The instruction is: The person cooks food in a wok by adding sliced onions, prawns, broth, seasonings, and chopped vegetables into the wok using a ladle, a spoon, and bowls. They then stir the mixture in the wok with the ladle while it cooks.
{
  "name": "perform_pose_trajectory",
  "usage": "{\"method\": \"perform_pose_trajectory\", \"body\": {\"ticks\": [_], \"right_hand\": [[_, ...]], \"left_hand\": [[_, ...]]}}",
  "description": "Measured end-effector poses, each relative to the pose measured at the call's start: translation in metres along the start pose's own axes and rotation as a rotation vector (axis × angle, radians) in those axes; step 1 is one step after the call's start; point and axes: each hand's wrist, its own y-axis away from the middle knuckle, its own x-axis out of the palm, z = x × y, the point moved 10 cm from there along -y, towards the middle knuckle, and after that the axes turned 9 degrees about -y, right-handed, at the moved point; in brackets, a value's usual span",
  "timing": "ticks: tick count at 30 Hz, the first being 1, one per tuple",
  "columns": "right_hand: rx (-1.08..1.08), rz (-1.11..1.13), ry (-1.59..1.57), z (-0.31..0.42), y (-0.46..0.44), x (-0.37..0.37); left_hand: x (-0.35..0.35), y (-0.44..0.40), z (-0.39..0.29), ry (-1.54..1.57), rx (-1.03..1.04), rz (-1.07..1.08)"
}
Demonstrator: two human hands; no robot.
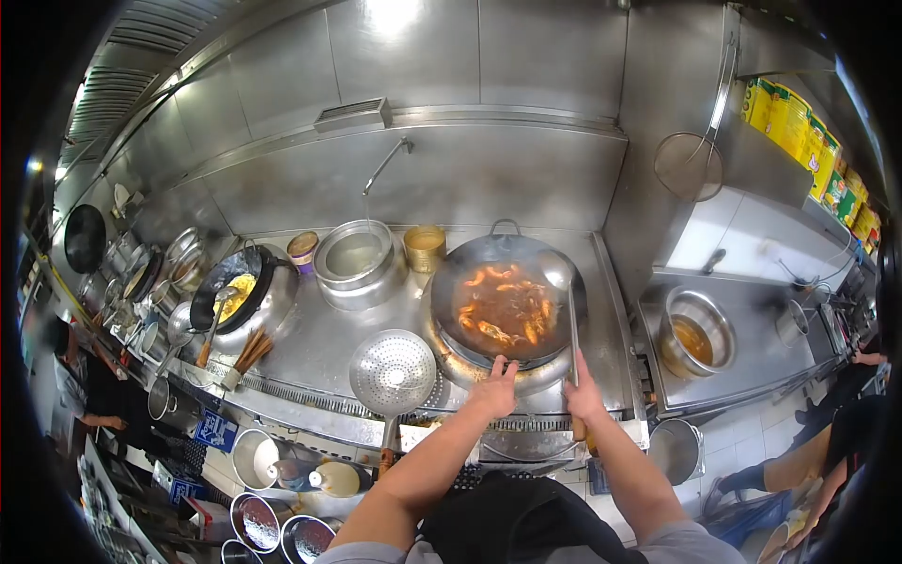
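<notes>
A large dark wok [451, 329] sits on the stove, holding prawns [498, 305] in reddish-brown sauce. At the wok's near edge is my left hand [494, 389], its fingers reaching to the rim; whether it grips a cloth or handle there is unclear. My right hand [583, 390] is closed round the handle of a long metal ladle [573, 329], whose bowl rests at the wok's upper right side. Left of the wok lies a perforated skimmer [393, 371] with a wooden handle. A metal pot [355, 261] stands behind it, beside a tin [425, 248].
A second wok [230, 291] with yellow food stands at the left. A steel pot [696, 332] with brown liquid is on the right counter. A strainer [689, 167] hangs on the wall. Bottles [338, 479] stand near the front edge. People are at both far sides.
</notes>
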Motion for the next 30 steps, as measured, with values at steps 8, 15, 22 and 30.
{"method": "perform_pose_trajectory", "body": {"ticks": [8,15,22,30], "right_hand": [[0.552,0.302,-1.368,0.083,0.036,0.076],[0.596,0.529,-1.87,0.12,0.048,0.057],[0.518,0.568,-1.483,0.13,0.056,0.032],[0.32,0.442,-0.858,0.135,0.049,0.013]], "left_hand": [[-0.002,0.005,0.004,-0.002,0.04,0.019],[-0.001,0.004,0.005,0.008,0.039,0.086],[-0.002,0.005,0.004,0.015,0.034,0.035],[-0.003,0.008,0.003,0.025,0.021,0.017]]}}
